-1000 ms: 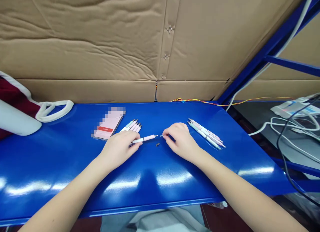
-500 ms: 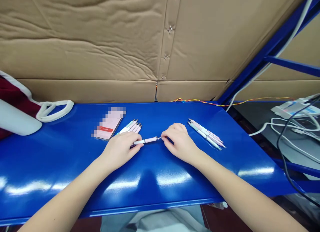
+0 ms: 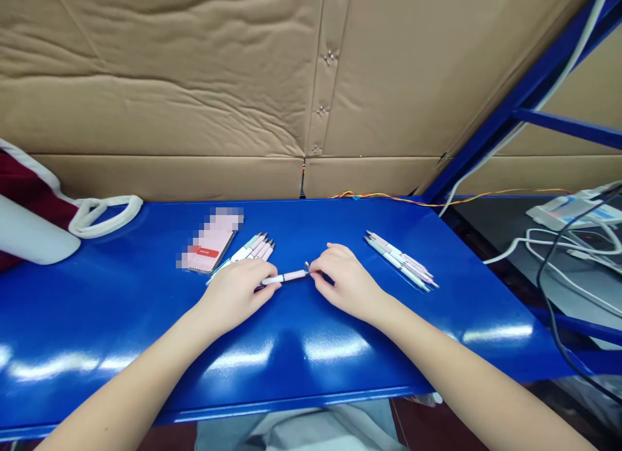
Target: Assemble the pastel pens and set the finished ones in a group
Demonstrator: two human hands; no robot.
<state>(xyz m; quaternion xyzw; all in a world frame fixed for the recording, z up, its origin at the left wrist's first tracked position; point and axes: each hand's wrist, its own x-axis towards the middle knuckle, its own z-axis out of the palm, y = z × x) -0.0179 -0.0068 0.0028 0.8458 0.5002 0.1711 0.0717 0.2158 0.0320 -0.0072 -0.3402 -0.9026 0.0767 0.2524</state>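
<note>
My left hand point(image 3: 236, 290) is closed on the rear of a pale pink and white pen point(image 3: 286, 277) that lies level just above the blue table point(image 3: 301, 334). My right hand point(image 3: 343, 279) pinches the pen's front end, where a small metal tip piece point(image 3: 307, 266) shows at my fingertips. A row of similar pens point(image 3: 255, 247) lies just behind my left hand. Another bunch of pens point(image 3: 401, 260) lies to the right of my right hand.
A pink packet with a red label point(image 3: 211, 243) lies at the back left. A white and dark red bag with cord handles point(image 3: 43, 211) sits at the far left. Cardboard lines the back wall. White and black cables point(image 3: 564, 250) lie on the right beyond the table's edge.
The small metal piece that lay on the table under the pen is gone from there. My right hand has closed in on the pen's front end, and the gap between fingers and pen has shut.
</note>
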